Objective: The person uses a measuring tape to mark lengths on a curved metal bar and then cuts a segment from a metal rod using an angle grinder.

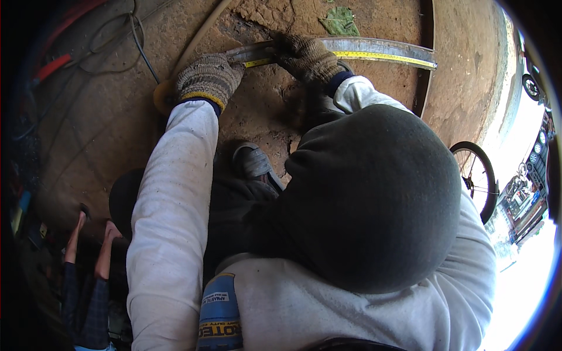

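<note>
A yellow tape measure (380, 57) is stretched along a long, flat grey metal strip (374, 44) on the brown ground. My left hand (209, 79), in a striped knit glove, is closed at the tape's left end; whatever lies inside the fist is hidden. A little to its right, my right hand (310, 58), gloved the same way, bends its fingers over the tape and strip. The far right tape end meets a thin upright-running metal bar (429, 70) lying across the strip's end.
Beside my left wrist are a dull orange round part (164, 97) and a tan hose (199, 38). A cable (140, 50) loops at the upper left. My sandalled foot (256, 162) and dark-clothed knee (374, 199) are below. Another person's legs (102, 263) show left; a wheel (477, 181) stands right.
</note>
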### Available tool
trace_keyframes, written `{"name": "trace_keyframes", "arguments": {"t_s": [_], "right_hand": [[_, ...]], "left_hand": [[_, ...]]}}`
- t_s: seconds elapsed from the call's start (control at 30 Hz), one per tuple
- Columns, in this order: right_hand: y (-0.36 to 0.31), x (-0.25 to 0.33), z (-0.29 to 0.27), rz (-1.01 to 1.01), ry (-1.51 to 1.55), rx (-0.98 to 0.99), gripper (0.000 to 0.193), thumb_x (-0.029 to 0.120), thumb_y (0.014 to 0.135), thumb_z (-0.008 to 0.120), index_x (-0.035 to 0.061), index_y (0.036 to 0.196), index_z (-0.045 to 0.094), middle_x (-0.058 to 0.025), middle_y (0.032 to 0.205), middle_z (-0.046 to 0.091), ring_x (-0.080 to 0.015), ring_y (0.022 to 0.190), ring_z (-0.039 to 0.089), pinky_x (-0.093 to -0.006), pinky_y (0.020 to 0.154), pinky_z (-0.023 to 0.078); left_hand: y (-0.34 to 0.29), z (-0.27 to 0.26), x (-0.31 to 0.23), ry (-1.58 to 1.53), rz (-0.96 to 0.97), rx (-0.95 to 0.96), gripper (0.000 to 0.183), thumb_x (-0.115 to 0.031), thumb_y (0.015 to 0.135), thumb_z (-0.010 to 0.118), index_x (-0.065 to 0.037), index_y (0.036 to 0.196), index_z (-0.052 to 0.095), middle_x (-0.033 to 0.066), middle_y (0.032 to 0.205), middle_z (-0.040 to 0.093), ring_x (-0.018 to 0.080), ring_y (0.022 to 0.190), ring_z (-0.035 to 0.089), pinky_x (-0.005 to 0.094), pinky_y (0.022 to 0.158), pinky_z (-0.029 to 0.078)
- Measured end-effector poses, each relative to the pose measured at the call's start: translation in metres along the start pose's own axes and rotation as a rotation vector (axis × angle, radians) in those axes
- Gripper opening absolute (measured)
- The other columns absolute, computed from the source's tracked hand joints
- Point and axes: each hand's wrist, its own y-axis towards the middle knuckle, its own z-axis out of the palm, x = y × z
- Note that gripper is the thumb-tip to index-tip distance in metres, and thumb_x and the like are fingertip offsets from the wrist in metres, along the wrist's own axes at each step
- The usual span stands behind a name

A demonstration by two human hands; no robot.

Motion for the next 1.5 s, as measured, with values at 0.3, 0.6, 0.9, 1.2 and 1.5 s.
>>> {"name": "trace_keyframes", "arguments": {"t_s": [0.3, 0.6, 0.9, 1.2, 1.5], "right_hand": [[0.0, -0.001, 0.001, -0.017, 0.03, 0.004, 0.049, 0.035, 0.095, 0.067, 0.0128, 0.138, 0.058, -0.0148, 0.123, 0.069, -0.0328, 0.117, 0.064, -0.0402, 0.099, 0.051], [-0.001, -0.001, -0.001, 0.009, 0.019, 0.008, 0.051, 0.034, 0.092, 0.07, 0.013, 0.138, 0.058, -0.0154, 0.124, 0.068, -0.0335, 0.118, 0.064, -0.0406, 0.099, 0.051], [0.0, 0.005, -0.002, 0.003, -0.039, 0.013, 0.052, 0.034, 0.092, 0.07, 0.0126, 0.138, 0.058, -0.0158, 0.125, 0.068, -0.0333, 0.119, 0.063, -0.0402, 0.1, 0.051], [0.001, 0.002, 0.001, -0.032, -0.05, -0.01, 0.053, 0.032, 0.09, 0.073, 0.0131, 0.137, 0.058, -0.0151, 0.119, 0.07, -0.0335, 0.115, 0.065, -0.0407, 0.098, 0.052], [-0.003, 0.031, -0.008, -0.078, -0.14, 0.123, 0.046, 0.028, 0.094, 0.068, 0.0105, 0.135, 0.059, -0.017, 0.115, 0.07, -0.0334, 0.115, 0.065, -0.0404, 0.096, 0.051]], "left_hand": [[-0.003, -0.004, -0.001, -0.025, 0.014, 0.008, 0.059, -0.057, 0.097, 0.05, -0.012, 0.133, 0.063, 0.017, 0.134, 0.062, 0.0345, 0.125, 0.059, 0.047, 0.108, 0.045], [0.005, 0.003, -0.001, 0.016, -0.035, 0.014, 0.052, -0.05, 0.098, 0.05, -0.012, 0.13, 0.066, 0.0174, 0.132, 0.064, 0.0348, 0.123, 0.061, 0.0479, 0.106, 0.047], [0.005, 0.002, 0.001, -0.013, -0.051, 0.003, 0.048, -0.047, 0.097, 0.053, -0.012, 0.128, 0.067, 0.0155, 0.131, 0.065, 0.0336, 0.122, 0.062, 0.0472, 0.105, 0.048], [0.004, 0.0, -0.001, -0.04, -0.054, 0.007, 0.046, -0.045, 0.097, 0.054, -0.013, 0.128, 0.067, 0.0153, 0.13, 0.066, 0.0336, 0.121, 0.062, 0.046, 0.105, 0.048], [0.012, 0.011, 0.003, -0.033, -0.037, -0.021, 0.044, -0.043, 0.095, 0.057, -0.017, 0.128, 0.068, 0.0147, 0.129, 0.066, 0.0334, 0.12, 0.063, 0.0464, 0.104, 0.049]]}}
